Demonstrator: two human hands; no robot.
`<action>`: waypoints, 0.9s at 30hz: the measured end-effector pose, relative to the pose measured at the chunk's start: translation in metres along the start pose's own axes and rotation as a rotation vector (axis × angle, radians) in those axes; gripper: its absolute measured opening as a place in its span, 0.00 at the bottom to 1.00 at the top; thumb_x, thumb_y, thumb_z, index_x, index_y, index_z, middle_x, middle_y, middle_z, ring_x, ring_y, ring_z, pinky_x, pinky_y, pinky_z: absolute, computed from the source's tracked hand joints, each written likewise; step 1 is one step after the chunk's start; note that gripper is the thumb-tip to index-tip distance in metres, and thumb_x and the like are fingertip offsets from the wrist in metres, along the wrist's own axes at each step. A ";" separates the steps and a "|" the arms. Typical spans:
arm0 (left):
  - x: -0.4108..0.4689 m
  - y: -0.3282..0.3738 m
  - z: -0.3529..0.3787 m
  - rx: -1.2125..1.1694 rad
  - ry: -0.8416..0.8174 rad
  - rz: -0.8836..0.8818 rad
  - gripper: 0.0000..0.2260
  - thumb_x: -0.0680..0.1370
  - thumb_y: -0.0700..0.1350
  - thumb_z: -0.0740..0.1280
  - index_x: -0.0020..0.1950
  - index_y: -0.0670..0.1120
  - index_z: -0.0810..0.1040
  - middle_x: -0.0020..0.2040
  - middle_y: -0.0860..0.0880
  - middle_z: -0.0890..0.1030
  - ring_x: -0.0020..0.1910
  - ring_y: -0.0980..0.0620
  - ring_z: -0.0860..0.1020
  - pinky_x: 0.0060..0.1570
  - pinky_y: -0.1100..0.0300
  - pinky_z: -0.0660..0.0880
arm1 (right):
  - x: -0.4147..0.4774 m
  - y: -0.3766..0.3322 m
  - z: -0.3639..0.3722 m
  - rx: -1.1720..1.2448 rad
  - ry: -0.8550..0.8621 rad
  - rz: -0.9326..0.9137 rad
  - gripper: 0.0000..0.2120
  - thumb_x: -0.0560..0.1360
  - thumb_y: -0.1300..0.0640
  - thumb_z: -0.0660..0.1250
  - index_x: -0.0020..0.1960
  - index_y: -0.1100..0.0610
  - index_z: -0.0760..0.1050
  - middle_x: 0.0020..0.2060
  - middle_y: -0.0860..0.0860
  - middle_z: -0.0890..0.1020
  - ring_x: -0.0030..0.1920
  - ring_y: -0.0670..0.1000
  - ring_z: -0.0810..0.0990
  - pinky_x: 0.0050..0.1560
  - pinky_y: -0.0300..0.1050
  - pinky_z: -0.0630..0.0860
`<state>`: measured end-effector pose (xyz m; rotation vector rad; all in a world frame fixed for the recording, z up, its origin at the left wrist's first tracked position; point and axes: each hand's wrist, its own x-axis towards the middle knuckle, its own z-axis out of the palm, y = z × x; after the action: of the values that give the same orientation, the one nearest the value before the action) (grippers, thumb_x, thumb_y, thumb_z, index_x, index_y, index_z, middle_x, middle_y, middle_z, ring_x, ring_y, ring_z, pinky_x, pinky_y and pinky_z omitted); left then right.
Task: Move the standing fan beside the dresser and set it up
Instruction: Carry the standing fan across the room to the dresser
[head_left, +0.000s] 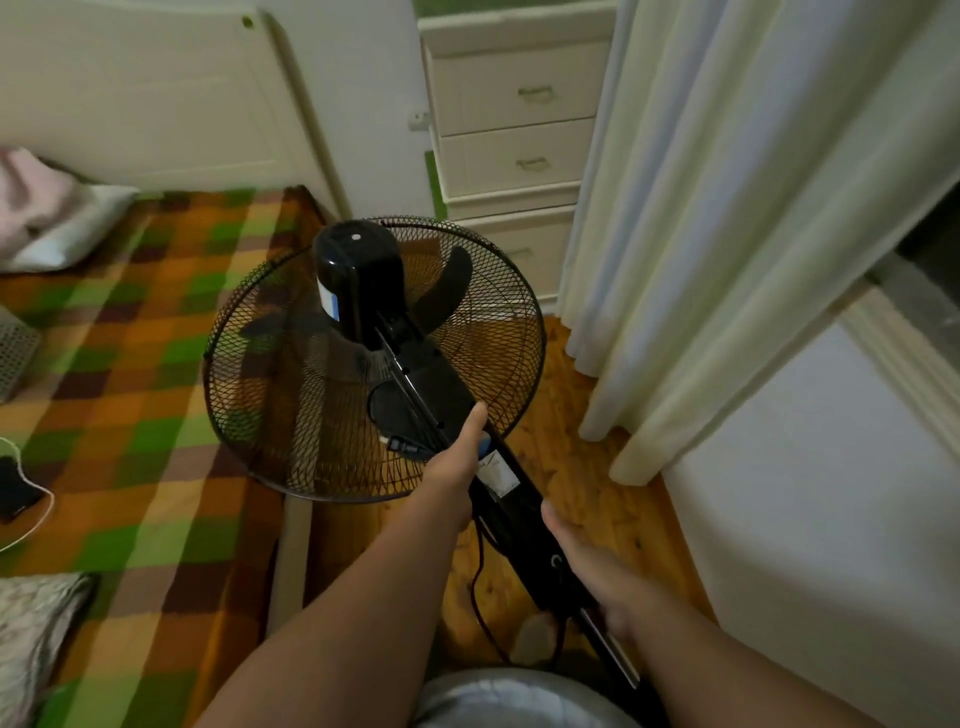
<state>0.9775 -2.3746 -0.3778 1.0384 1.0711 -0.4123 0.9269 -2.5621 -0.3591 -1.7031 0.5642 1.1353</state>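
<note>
Orange, green and brown plaid covered the bed (130, 364) from 8 to 10 o'clock, with a pale pillow (72, 234) lying at 10 o'clock below the white headboard (156, 104). The black standing fan (410, 374) filled the centre, tilted, its round grille and motor housing leaning toward 11 o'clock and its pole running down to 5 o'clock; its base was out of sight. In this view the grille overlapped the bed's near edge. The left hand (457, 467) grasped the pole just under the head, thumb stretched up along it and fingers wrapped beneath. A dark cord (479, 592) hung from the pole toward the wooden floor (571, 467). The right hand (597, 577) grasped the pole lower down, at 5 o'clock, thumb laid along the top and fingers closed behind it. The cream dresser (519, 130) stood at 12 to 1 o'clock against the wall, beyond the fan head and apart from it. Pale curtains (701, 208) hung at 2 o'clock, just right of the dresser, reaching the floor.
</note>
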 end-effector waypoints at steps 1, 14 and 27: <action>0.005 0.005 0.000 -0.009 0.011 -0.004 0.68 0.37 0.76 0.77 0.74 0.48 0.71 0.71 0.43 0.73 0.65 0.37 0.75 0.65 0.37 0.73 | 0.004 -0.005 0.000 -0.001 -0.005 0.010 0.51 0.66 0.21 0.57 0.80 0.49 0.54 0.79 0.53 0.57 0.78 0.59 0.57 0.75 0.60 0.55; 0.040 0.109 -0.033 -0.024 -0.032 0.023 0.60 0.51 0.75 0.76 0.76 0.45 0.69 0.77 0.42 0.66 0.73 0.38 0.66 0.71 0.38 0.67 | 0.057 -0.109 0.049 -0.123 0.042 0.036 0.63 0.54 0.15 0.55 0.80 0.49 0.54 0.79 0.54 0.59 0.77 0.60 0.59 0.74 0.61 0.57; 0.085 0.243 -0.102 -0.079 -0.048 0.073 0.58 0.53 0.75 0.75 0.76 0.45 0.68 0.75 0.42 0.68 0.71 0.38 0.70 0.70 0.39 0.69 | 0.111 -0.228 0.138 -0.050 0.196 -0.135 0.60 0.58 0.17 0.61 0.81 0.46 0.49 0.79 0.51 0.57 0.77 0.58 0.59 0.76 0.60 0.57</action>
<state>1.1397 -2.1528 -0.3419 0.9897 0.9958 -0.3324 1.0968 -2.3287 -0.3621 -1.8789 0.5362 0.8994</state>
